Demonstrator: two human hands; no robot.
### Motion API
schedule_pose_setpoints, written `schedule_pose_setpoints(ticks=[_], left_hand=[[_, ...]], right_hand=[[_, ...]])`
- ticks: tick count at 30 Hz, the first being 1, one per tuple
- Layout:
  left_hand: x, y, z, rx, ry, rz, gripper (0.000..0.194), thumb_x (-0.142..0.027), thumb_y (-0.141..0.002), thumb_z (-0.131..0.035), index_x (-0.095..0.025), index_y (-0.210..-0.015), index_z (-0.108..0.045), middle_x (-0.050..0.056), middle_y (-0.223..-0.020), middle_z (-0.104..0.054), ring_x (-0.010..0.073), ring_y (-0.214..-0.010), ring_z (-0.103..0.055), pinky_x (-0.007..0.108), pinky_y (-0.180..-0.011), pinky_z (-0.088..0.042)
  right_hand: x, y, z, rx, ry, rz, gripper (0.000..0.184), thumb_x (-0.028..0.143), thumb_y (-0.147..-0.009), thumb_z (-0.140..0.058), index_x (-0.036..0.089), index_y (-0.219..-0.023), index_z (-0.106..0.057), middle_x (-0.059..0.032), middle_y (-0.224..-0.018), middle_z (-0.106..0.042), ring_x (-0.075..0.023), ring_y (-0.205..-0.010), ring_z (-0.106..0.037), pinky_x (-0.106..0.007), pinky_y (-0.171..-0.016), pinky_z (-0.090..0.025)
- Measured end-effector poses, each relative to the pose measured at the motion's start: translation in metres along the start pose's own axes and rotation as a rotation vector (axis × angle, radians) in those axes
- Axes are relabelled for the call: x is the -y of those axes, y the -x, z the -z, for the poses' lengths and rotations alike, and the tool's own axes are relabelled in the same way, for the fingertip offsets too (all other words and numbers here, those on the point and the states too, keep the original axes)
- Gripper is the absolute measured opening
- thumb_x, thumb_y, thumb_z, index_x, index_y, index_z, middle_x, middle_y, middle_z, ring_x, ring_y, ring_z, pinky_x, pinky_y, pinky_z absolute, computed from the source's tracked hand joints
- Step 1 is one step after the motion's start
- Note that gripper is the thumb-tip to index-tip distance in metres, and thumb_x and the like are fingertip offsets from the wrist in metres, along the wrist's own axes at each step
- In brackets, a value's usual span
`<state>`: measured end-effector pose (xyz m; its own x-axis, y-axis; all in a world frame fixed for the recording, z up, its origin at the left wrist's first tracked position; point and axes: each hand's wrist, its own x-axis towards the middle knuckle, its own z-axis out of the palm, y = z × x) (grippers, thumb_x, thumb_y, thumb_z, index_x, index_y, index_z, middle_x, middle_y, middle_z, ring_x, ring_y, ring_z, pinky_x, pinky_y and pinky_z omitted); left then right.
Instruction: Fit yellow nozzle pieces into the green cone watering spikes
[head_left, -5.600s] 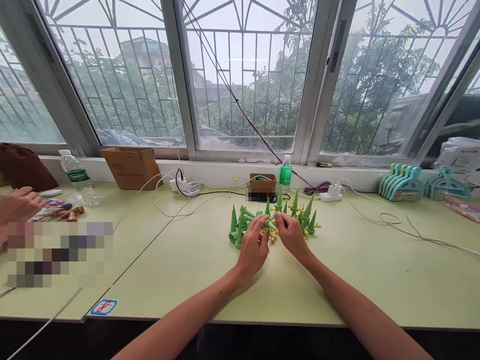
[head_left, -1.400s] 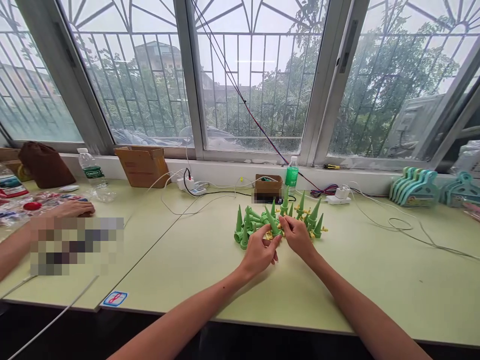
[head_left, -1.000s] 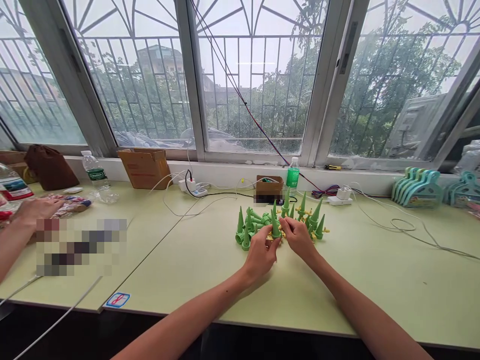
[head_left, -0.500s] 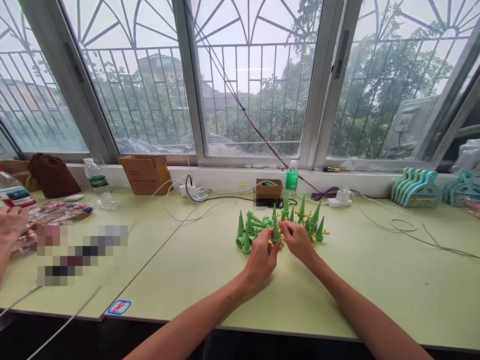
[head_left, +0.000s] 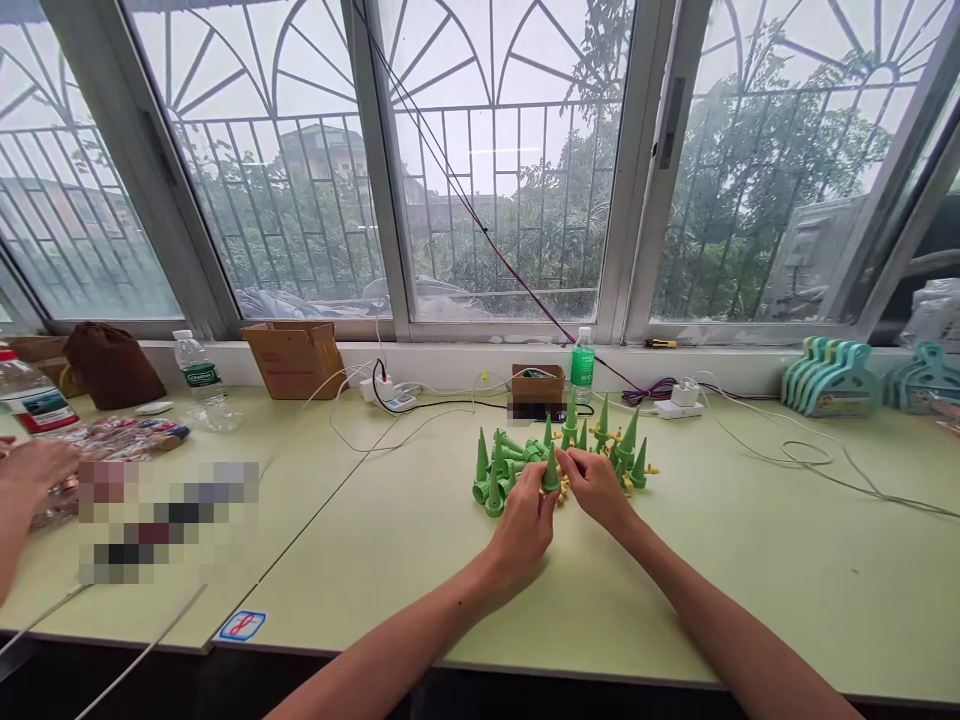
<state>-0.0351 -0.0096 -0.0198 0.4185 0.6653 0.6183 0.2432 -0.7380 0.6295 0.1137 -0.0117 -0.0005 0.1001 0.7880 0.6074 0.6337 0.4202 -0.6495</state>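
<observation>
My left hand [head_left: 523,520] is closed around the wide base of a green plastic cone spike [head_left: 551,470], which points upward. Just to its right, my right hand [head_left: 598,487] has its thumb and fingertips pinched together against the side of this spike. Whatever lies between those fingertips is too small and covered to make out. Behind and beside both hands is a cluster of similar green spikes [head_left: 495,492], some upright and some on their sides. Small yellow plastic pieces [head_left: 651,470] show among and on the spikes at the right.
At the left, another person's hand [head_left: 45,465] is over plastic-wrapped items [head_left: 127,437]. Along the window stand a cardboard box [head_left: 292,365], a small box [head_left: 538,380], a green-labelled bottle [head_left: 583,362] and a power strip [head_left: 679,408]. Light-blue hangers [head_left: 829,378] stand at the right.
The view has tilted slightly, so the scene sits a little lower. My hands keep nearly the same grip on the spike. The other person's hand has moved to the right.
</observation>
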Motion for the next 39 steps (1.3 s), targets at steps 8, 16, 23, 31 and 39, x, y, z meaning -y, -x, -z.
schedule_pose_setpoints(ticks=[8, 16, 23, 31, 39], left_hand=[[0.0006, -0.0002, 0.0005, -0.012, -0.011, -0.041, 0.023, -0.014, -0.091, -0.044, -0.021, -0.112, -0.05, 0.007, -0.099, -0.058, 0.0191, -0.087, -0.055, 0.034, -0.078, -0.047], [-0.0036, -0.0021, 0.0032, -0.001, -0.016, -0.084, 0.03, -0.008, -0.091, -0.04, -0.021, -0.117, -0.048, 0.009, -0.107, -0.056, 0.0201, -0.097, -0.054, 0.034, -0.085, -0.047], [-0.005, -0.0035, 0.0045, -0.012, 0.005, -0.136, 0.039, -0.005, -0.091, -0.037, -0.023, -0.124, -0.048, 0.009, -0.116, -0.055, 0.0201, -0.106, -0.054, 0.034, -0.09, -0.047], [-0.0067, -0.0045, 0.0047, -0.052, -0.032, -0.135, 0.04, -0.007, -0.091, -0.041, -0.024, -0.126, -0.049, 0.009, -0.121, -0.056, 0.0208, -0.111, -0.055, 0.035, -0.093, -0.048], [-0.0069, -0.0023, 0.003, -0.153, -0.02, -0.039, 0.022, -0.025, -0.096, -0.043, -0.022, -0.117, -0.05, 0.008, -0.118, -0.054, 0.0077, -0.057, -0.052, 0.025, -0.057, -0.047]], right_hand=[[0.0016, -0.0001, 0.0028, 0.011, 0.002, -0.003, 0.051, 0.053, -0.094, -0.039, 0.02, -0.055, -0.029, 0.005, -0.049, -0.031, -0.0103, -0.048, -0.029, -0.025, -0.048, -0.024], [0.0034, -0.0006, 0.0029, -0.014, 0.004, 0.004, 0.051, 0.054, -0.093, -0.038, 0.021, -0.055, -0.03, 0.0049, -0.049, -0.031, -0.0103, -0.048, -0.027, -0.025, -0.047, -0.023], [0.0009, -0.0002, 0.0013, -0.008, -0.03, -0.003, 0.049, 0.051, -0.093, -0.04, 0.02, -0.055, -0.029, 0.0051, -0.05, -0.029, -0.0103, -0.049, -0.027, -0.026, -0.048, -0.022], [0.0019, -0.0001, 0.0012, -0.012, -0.093, -0.047, 0.049, 0.05, -0.094, -0.041, 0.02, -0.057, -0.029, 0.0052, -0.052, -0.028, -0.0101, -0.05, -0.026, -0.025, -0.048, -0.021], [0.0042, 0.0027, 0.0005, -0.107, -0.144, -0.048, 0.047, 0.051, -0.095, -0.041, 0.02, -0.06, -0.034, 0.0054, -0.054, -0.031, -0.0108, -0.051, -0.027, -0.025, -0.049, -0.023]])
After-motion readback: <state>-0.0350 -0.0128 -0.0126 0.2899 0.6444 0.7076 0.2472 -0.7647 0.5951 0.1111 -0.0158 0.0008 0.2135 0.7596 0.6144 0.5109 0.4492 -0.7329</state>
